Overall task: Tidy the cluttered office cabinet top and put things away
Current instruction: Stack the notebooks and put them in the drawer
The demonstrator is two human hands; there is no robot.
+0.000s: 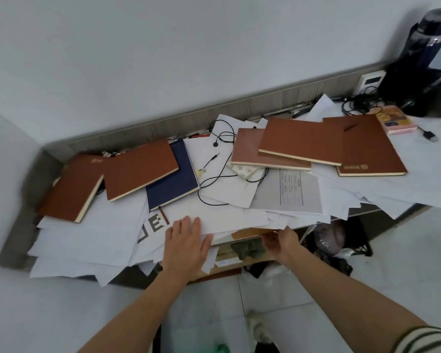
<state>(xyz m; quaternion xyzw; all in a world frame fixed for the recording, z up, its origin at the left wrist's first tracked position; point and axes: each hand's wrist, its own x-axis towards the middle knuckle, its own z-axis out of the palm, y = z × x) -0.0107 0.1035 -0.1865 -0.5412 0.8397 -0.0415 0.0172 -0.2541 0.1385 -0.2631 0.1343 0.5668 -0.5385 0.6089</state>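
Because the loose papers (227, 220) overhang the front edge of the counter (13, 240), the left grip (186, 240) lies flat and open on top, likely to pin them. The right grip (280, 242) reaches under the overhang, and I cannot tell whether it has pinched the sheets. Brown notebooks (301, 141) and a black cable (214, 179) weigh down the pile behind, so free room lies only off the front edge.
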